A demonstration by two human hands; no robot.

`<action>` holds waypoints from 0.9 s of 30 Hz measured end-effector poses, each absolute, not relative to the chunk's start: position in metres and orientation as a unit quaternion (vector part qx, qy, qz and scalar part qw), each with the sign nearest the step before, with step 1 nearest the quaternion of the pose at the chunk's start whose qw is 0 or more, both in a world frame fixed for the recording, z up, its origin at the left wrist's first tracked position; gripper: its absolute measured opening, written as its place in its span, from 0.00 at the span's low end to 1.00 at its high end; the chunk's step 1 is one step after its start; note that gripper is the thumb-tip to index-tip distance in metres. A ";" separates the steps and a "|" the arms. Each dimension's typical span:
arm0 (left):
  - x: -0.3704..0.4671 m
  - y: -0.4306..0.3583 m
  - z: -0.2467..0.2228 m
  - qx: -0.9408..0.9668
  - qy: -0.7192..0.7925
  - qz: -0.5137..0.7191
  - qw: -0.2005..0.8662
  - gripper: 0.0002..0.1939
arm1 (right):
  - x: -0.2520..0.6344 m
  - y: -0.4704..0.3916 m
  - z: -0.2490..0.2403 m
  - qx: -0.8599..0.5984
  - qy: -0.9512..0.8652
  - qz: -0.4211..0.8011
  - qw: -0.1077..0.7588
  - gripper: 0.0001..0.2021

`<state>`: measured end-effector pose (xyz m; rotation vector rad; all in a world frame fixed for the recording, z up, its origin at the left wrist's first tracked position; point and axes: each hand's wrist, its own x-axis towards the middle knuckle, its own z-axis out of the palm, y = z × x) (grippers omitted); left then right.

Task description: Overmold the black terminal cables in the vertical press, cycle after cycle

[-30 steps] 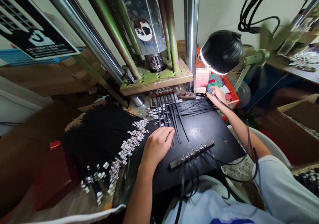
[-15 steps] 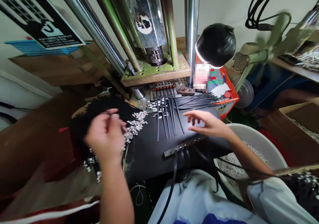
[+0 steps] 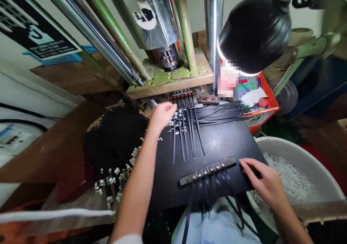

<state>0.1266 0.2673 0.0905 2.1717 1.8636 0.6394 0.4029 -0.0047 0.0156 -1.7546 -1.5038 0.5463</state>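
Note:
My left hand (image 3: 163,114) reaches to the cables hanging at the front of the press, its fingers pressed together beside the leftmost ones; what is between the fingertips is hidden. Several flat black cables (image 3: 193,139) run from a holder (image 3: 182,94) under the press plate down onto the black table (image 3: 225,139). Nearer my body lies a metal bar (image 3: 208,170) with several connectors clipped in it and black cables trailing over the table edge. My right hand (image 3: 267,182) is just right of the bar's end, thumb and index finger slightly apart, with nothing visible in it.
A pile of black cables (image 3: 114,139) with white ends lies left. More cables (image 3: 219,112) lie behind the table, beside a red control box (image 3: 264,115). A black lamp (image 3: 255,34) overhangs the right. A white tub (image 3: 320,168) of scraps stands right; the press plate (image 3: 170,77) is overhead.
My left hand has moved from above the cable pile to the hanging cables. My right hand has moved back to the bar's right end. The view has come closer.

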 end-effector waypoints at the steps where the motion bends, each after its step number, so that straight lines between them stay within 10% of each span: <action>1: 0.153 0.285 0.085 0.734 0.635 0.223 0.094 0.17 | 0.398 0.001 0.013 -0.702 -0.579 0.184 0.372 0.12; 17: 0.203 0.332 0.065 0.740 0.617 0.249 0.094 0.12 | 0.388 0.006 0.007 -0.742 -0.555 0.082 0.368 0.10; 23: 0.243 0.237 0.096 0.956 0.131 0.149 0.214 0.23 | 0.385 0.004 0.002 -0.738 -0.562 0.061 0.368 0.08; 27: 0.213 0.276 0.092 0.917 0.368 0.115 0.101 0.16 | 0.387 -0.004 0.008 -0.736 -0.553 0.082 0.381 0.07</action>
